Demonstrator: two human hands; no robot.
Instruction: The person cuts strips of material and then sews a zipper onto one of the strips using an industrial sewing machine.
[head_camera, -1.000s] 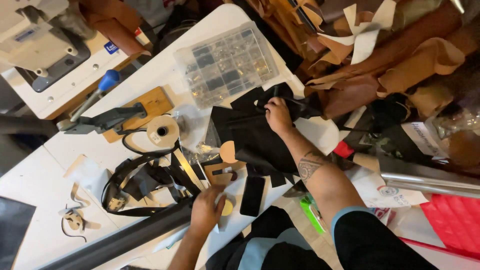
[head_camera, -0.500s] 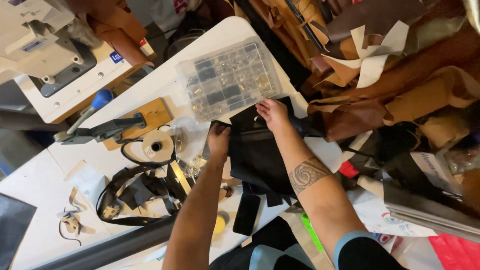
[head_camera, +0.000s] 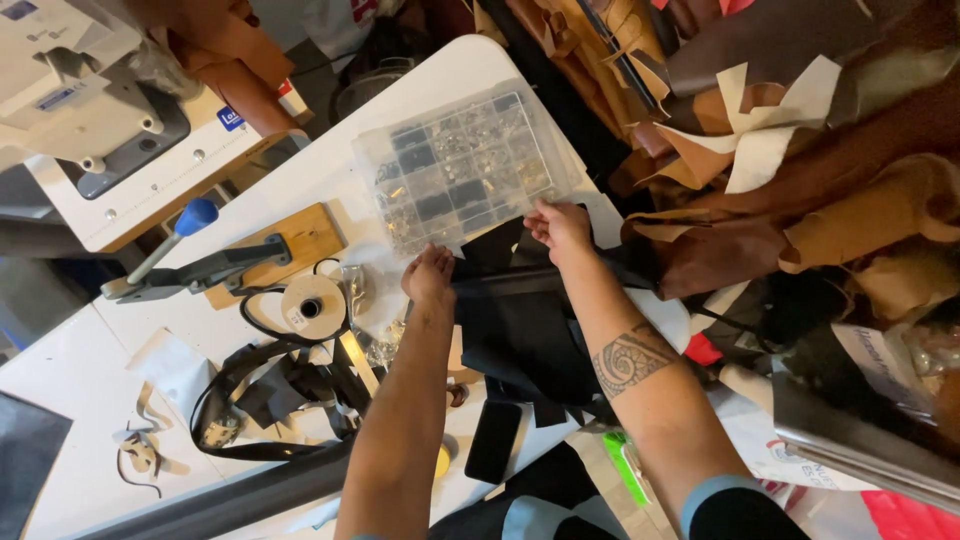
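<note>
Black leather piece (head_camera: 520, 325) lies flat on the white table (head_camera: 330, 170), just below the clear plastic compartment box of small metal hardware (head_camera: 465, 170), and both hands are at its top edge. Left hand (head_camera: 430, 275) comes in with the forearm stretched straight up the table, wrist level, fingers curled down onto the upper left corner of the leather; whether they pinch it or only press it, I cannot tell. Right hand (head_camera: 560, 228) reaches further, tattooed forearm angled in from the lower right, fingers bunched and closed at the leather's upper right edge, right against the box's near rim. Left of the hands sit a roll of white tape (head_camera: 312, 302) and a tangle of black straps (head_camera: 270, 395). A black phone (head_camera: 493, 441) lies near the left forearm. Brown and tan leather hides (head_camera: 800, 190) pile up on the right.
</note>
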